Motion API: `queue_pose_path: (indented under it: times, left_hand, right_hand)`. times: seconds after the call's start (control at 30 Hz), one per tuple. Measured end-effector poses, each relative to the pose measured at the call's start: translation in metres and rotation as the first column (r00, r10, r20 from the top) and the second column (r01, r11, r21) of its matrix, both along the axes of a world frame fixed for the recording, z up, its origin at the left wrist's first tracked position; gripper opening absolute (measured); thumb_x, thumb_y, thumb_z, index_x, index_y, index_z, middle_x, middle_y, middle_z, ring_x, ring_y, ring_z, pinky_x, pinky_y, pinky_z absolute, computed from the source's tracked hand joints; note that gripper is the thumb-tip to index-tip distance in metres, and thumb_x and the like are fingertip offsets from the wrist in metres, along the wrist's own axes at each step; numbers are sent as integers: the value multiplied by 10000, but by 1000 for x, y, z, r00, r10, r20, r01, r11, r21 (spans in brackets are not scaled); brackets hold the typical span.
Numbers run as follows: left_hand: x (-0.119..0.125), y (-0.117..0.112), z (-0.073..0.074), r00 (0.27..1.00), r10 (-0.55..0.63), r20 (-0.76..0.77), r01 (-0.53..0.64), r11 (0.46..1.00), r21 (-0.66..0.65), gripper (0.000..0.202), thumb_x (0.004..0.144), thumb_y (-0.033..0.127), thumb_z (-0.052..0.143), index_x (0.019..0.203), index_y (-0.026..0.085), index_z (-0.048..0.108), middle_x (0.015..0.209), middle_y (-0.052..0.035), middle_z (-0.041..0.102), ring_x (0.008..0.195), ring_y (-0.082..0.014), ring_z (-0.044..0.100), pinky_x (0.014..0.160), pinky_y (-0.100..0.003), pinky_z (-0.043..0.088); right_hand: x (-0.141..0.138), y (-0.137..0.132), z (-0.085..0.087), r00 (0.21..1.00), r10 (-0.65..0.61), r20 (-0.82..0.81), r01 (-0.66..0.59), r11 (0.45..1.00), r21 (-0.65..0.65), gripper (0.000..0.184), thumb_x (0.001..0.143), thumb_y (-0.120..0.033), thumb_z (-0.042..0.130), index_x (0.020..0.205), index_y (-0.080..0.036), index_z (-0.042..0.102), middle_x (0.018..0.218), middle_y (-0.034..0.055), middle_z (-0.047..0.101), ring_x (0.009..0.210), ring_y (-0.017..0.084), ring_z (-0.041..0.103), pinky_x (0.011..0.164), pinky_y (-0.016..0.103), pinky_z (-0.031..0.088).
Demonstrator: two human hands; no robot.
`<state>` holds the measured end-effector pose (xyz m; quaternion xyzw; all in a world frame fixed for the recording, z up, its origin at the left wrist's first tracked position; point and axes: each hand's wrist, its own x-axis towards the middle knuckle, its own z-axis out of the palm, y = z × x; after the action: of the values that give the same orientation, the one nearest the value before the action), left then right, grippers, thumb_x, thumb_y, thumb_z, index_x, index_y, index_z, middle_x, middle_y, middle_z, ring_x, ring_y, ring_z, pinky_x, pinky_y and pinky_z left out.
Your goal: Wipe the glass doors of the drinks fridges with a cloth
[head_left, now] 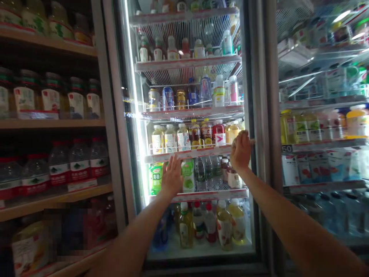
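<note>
In front of a lit drinks cooler (193,154), both my arms reach forward. My left hand (172,175) has its fingers stretched out, before green packs (188,175) on the second shelf from the bottom; whether it touches glass I cannot tell. My right hand (242,151) is raised at the cooler's right side, fingers curled. A small pale bit shows at its edge, too blurred to name. Closest to it are yellowish bottles (233,131). Left of those stand a red bottle (219,132) and dark iced-tea bottles (201,132).
Wooden shelves (57,124) on the left carry jars and red-capped water bottles (79,159). Grey frame posts (266,134) edge the cooler. Another cooler with bottles and cartons (305,169) stands right. Larger bottles (224,225) fill the cooler's bottom.
</note>
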<state>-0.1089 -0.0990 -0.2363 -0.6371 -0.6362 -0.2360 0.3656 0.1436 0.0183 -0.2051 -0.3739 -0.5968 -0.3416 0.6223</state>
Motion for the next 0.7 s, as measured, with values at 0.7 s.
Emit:
queue_pose_path:
  times: [0.7]
  left_hand:
    - [-1, -6, -6, 998, 47, -40, -48, 998, -37, 627, 787, 202, 435, 1396, 103, 323, 1499, -121, 232, 1379, -261, 248, 1081, -494, 283]
  right_hand:
    - [-38, -25, -65, 865, 130, 485, -105, 991, -78, 686, 806, -25, 330, 1458, -187, 189, 1495, 48, 284, 1402, 191, 171, 1132, 437, 268]
